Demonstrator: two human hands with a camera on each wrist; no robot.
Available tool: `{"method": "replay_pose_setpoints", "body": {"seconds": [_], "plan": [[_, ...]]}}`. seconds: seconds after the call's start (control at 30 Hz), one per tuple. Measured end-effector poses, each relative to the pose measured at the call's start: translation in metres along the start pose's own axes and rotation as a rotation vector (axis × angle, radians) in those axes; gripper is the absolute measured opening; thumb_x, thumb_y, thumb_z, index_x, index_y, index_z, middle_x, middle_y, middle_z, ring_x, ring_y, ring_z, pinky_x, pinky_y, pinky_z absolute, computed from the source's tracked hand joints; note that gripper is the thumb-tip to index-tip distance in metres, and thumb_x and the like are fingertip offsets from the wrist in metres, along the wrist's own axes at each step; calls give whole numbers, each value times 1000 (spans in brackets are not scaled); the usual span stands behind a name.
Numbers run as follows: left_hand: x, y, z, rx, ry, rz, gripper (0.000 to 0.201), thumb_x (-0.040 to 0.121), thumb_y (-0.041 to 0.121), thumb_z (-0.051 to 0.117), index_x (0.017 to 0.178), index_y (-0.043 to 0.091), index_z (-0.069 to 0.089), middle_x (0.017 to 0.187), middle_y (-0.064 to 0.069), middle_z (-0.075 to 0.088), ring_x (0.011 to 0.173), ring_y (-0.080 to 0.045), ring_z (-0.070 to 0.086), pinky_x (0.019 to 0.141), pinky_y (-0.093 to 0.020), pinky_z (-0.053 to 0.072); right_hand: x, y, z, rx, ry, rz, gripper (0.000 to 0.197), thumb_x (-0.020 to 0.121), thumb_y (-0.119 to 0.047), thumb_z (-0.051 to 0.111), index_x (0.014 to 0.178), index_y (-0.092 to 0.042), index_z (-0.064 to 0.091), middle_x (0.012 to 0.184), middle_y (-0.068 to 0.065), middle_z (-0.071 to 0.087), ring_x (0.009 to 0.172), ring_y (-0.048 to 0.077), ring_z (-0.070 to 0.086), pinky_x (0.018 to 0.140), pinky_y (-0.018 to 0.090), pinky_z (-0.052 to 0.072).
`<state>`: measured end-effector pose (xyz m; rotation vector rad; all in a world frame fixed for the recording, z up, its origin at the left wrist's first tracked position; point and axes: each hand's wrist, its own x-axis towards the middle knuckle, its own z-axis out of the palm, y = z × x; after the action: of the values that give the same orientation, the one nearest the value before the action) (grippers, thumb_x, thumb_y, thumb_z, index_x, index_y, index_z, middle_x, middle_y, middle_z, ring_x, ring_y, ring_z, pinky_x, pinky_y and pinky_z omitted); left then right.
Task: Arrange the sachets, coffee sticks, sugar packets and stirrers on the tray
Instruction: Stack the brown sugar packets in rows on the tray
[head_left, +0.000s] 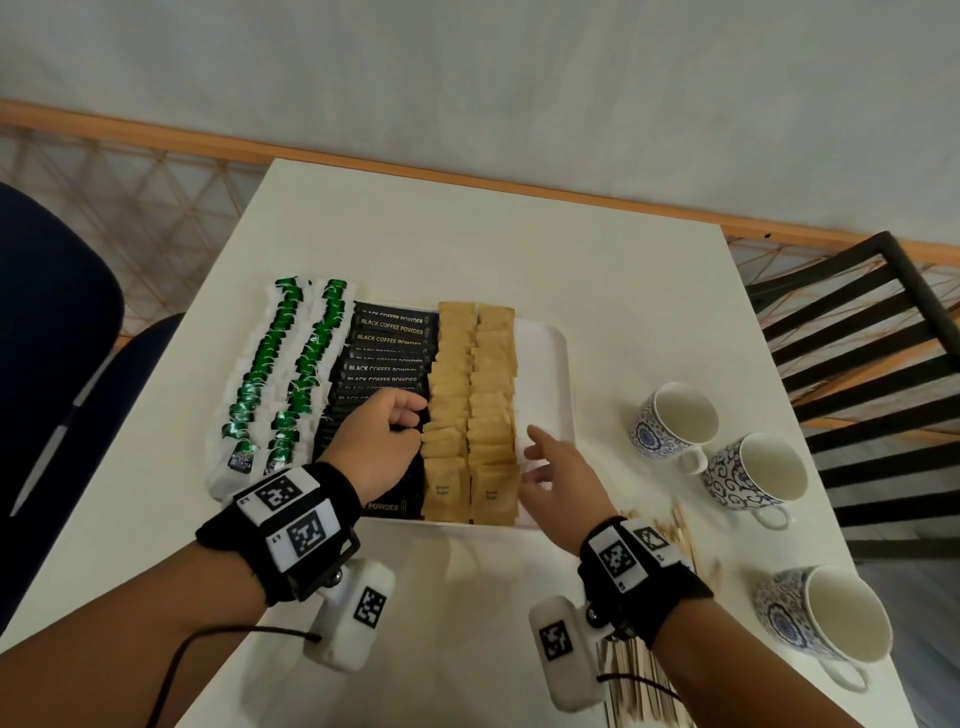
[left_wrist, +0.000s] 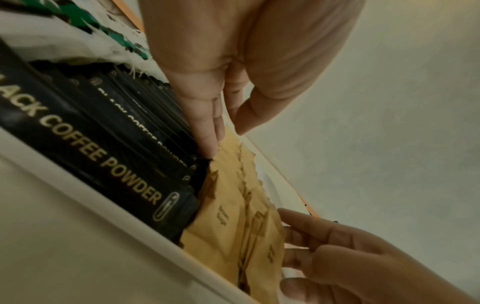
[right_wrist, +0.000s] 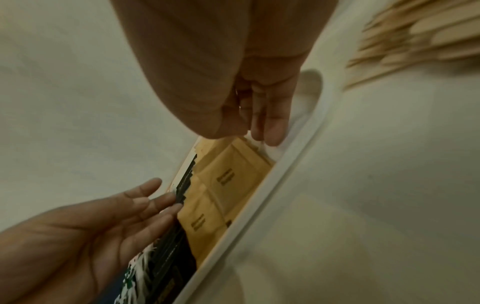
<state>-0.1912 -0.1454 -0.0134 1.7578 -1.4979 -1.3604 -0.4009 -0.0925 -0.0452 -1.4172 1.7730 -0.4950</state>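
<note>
A white tray (head_left: 546, 374) holds two columns of green-and-white tea sachets (head_left: 280, 374), a stack of black coffee sticks (head_left: 384, 353) and two columns of brown sugar packets (head_left: 472, 395). My left hand (head_left: 408, 422) hovers over the coffee sticks; its straight fingers (left_wrist: 207, 127) touch the seam between the coffee sticks (left_wrist: 103, 154) and the sugar packets (left_wrist: 228, 216). My right hand (head_left: 536, 457) is spread open at the right edge of the sugar packets (right_wrist: 228, 174), its fingertips (right_wrist: 270, 131) touching down on the bare tray floor. Wooden stirrers (head_left: 680, 525) lie on the table by my right wrist.
Three patterned mugs (head_left: 675, 421) (head_left: 758, 473) (head_left: 826, 618) stand on the table right of the tray. More stirrers (head_left: 634, 686) lie near the front edge. A black slatted chair (head_left: 857, 338) is at the right, a dark blue chair (head_left: 52, 338) at the left.
</note>
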Motion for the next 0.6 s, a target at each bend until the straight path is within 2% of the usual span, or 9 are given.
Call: {"method": "replay_pose_setpoints", "body": {"seconds": [0.07, 0.13, 0.17, 0.27, 0.33, 0.43, 0.5, 0.6], "plan": [[2, 1, 2, -26, -33, -29, 30, 89, 4, 57, 110, 25, 54, 109, 3, 58, 100, -18, 59, 89, -34, 52, 5, -3, 2, -12, -29, -12, 52, 88, -6, 45, 137, -22, 44, 116, -4, 50, 92, 11, 57, 68, 7, 44], [4, 1, 3, -27, -43, -42, 30, 89, 4, 56, 108, 27, 53, 107, 4, 58, 101, -19, 60, 93, -41, 52, 8, -5, 3, -43, -42, -26, 49, 86, -5, 42, 130, -24, 51, 114, 1, 53, 96, 17, 58, 78, 16, 44], [5, 1, 3, -24, -37, -45, 29, 90, 5, 56, 107, 27, 54, 106, 5, 58, 101, -20, 61, 93, -41, 52, 10, -6, 3, -40, -37, 0, 49, 87, -5, 42, 132, -23, 50, 116, 2, 53, 98, 17, 58, 82, 18, 43], [11, 2, 1, -16, -5, -48, 28, 91, 5, 54, 110, 25, 54, 108, 3, 58, 98, -19, 60, 89, -37, 52, 17, -6, 0, -23, 22, 79, 52, 90, -5, 43, 140, -19, 42, 125, 0, 49, 101, 12, 54, 86, 16, 38], [14, 4, 0, -6, -1, -46, 29, 91, 5, 53, 112, 23, 54, 109, 1, 57, 97, -17, 59, 87, -34, 52, 22, -8, -2, -29, 17, 74, 53, 89, -4, 42, 139, -19, 44, 125, 1, 50, 102, 13, 54, 87, 16, 38], [17, 7, 1, 0, -23, -44, 27, 91, 5, 53, 108, 24, 55, 107, 3, 58, 95, -17, 59, 84, -33, 52, 28, -14, -3, -59, -45, 29, 53, 84, -1, 39, 132, -20, 52, 117, 4, 57, 93, 14, 54, 77, 16, 40], [20, 8, 2, 4, -21, -43, 26, 91, 5, 52, 107, 25, 55, 105, 3, 58, 93, -16, 59, 84, -34, 53, 32, -15, -6, -41, -41, 65, 53, 85, -2, 40, 134, -19, 51, 119, 4, 55, 91, 13, 53, 76, 16, 40], [27, 11, -1, 2, 7, -37, 24, 91, 6, 52, 101, 27, 56, 103, 4, 58, 91, -19, 62, 86, -40, 54, 45, -17, -15, 10, 10, 126, 56, 87, -2, 43, 140, -16, 42, 127, 3, 51, 102, 15, 54, 83, 20, 42]]}}
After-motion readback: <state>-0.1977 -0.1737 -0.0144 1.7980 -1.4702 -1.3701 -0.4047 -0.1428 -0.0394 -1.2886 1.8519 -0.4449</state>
